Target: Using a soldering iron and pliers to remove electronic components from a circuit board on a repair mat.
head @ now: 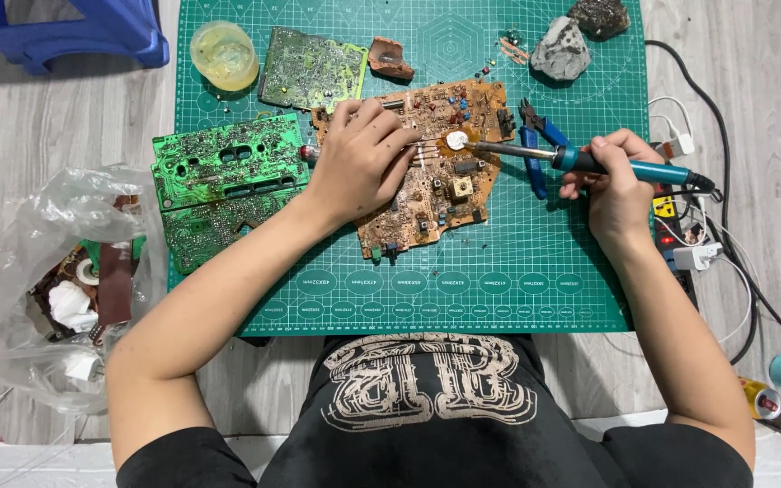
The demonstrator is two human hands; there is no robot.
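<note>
Below us, we see the green cutting mat (517, 289) spread over the pale wood floor, with nearly everything lying on it. At its left edge lie two green circuit boards (223, 185), one overlapping the other, and off the mat beyond them sits a clear plastic bag (24, 271) of scraps. A third green board (311, 67) lies near the top of the mat, just beside a yellowish round tub (224, 54).

In the middle of the mat rests the brown circuit board (445, 172), tilted a little. Our left hand (359, 163) lies on its left part, fingers curled down against it and pinching something thin that we cannot make out. Our right hand (616, 176) is closed around the teal handle of the soldering iron (580, 163), held almost level, with its tip touching a small white round part (456, 140) on the brown board. Blue-handled cutters (535, 145) lie under the iron's shaft. Two grey stones (560, 50) sit at the top right.
</note>
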